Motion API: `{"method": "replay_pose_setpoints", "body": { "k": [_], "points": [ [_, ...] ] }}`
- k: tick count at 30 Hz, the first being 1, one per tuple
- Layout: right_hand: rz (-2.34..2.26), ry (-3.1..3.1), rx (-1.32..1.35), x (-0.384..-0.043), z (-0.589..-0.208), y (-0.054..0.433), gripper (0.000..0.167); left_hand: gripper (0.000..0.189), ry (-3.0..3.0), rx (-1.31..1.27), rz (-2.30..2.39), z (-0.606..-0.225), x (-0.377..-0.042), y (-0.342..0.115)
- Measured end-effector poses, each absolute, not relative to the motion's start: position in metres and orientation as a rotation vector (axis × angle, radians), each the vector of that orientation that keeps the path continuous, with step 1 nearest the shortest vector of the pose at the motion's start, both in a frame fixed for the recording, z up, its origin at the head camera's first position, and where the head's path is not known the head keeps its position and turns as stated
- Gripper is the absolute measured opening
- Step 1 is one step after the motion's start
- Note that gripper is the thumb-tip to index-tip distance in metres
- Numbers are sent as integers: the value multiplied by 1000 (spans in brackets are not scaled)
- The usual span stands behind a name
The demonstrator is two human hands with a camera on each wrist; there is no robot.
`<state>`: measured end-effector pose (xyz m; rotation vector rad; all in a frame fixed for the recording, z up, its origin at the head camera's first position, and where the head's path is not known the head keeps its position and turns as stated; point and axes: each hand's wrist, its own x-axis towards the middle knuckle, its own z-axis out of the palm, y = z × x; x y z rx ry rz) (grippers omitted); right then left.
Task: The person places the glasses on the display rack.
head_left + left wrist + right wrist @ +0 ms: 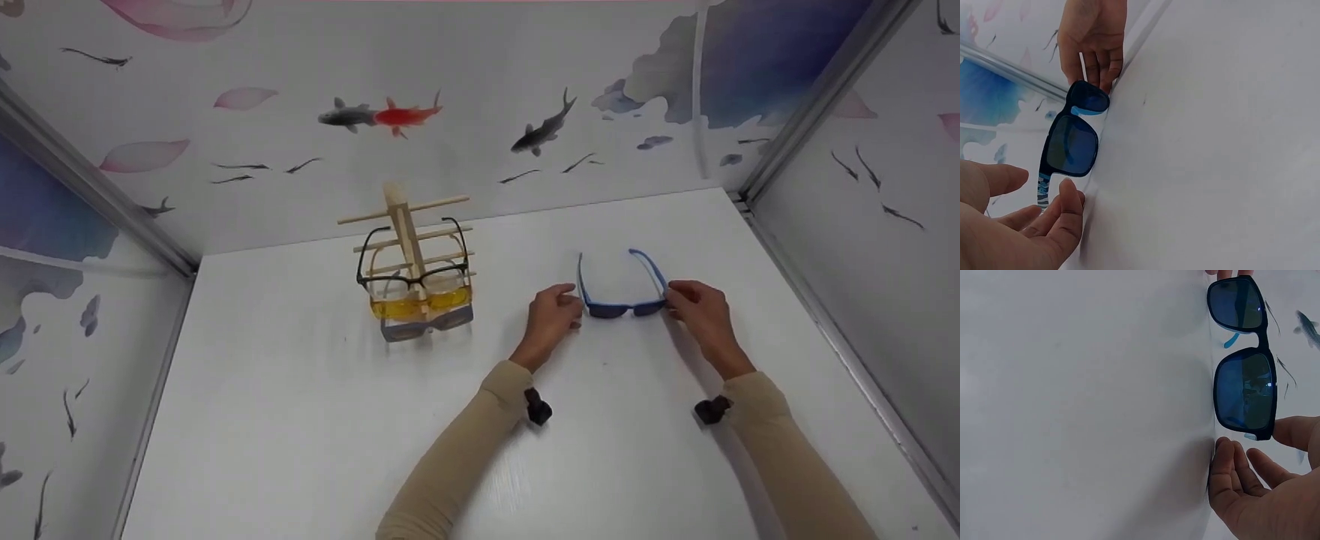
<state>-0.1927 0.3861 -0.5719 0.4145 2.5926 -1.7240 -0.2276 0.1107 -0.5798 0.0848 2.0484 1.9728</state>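
Observation:
A pair of sunglasses (609, 310) with blue temples and dark lenses stands on the white table, temples spread and pointing away. My left hand (551, 319) is at its left end. In the left wrist view, the thumb (1013, 179) is apart from the patterned temple (1043, 191), and the fingers (1067, 216) are close beside it. My right hand (703, 311) is at the other end. In the right wrist view, its thumb (1292, 432) meets the frame's corner, while the bent fingers (1227, 467) lie below with a gap.
To the left stands a wooden glasses rack (405, 232) with several crossbars. On it hang black-framed glasses (412, 282), yellow-lensed glasses (397, 308) and grey-framed glasses (427, 328). Printed panels (480, 75) wall in the white table (300, 420) at the back and sides.

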Motion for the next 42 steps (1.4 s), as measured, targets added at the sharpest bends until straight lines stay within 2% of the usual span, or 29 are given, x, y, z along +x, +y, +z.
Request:
{"method": "replay_pose_setpoints", "body": {
  "k": [27, 42],
  "points": [
    [-1702, 2576, 388, -186, -572, 371, 48, 37, 2006, 50, 2016, -581, -231, 103],
    [-1690, 2554, 259, -180, -567, 341, 48, 39, 2051, 33, 1975, -576, -222, 63]
  ]
}}
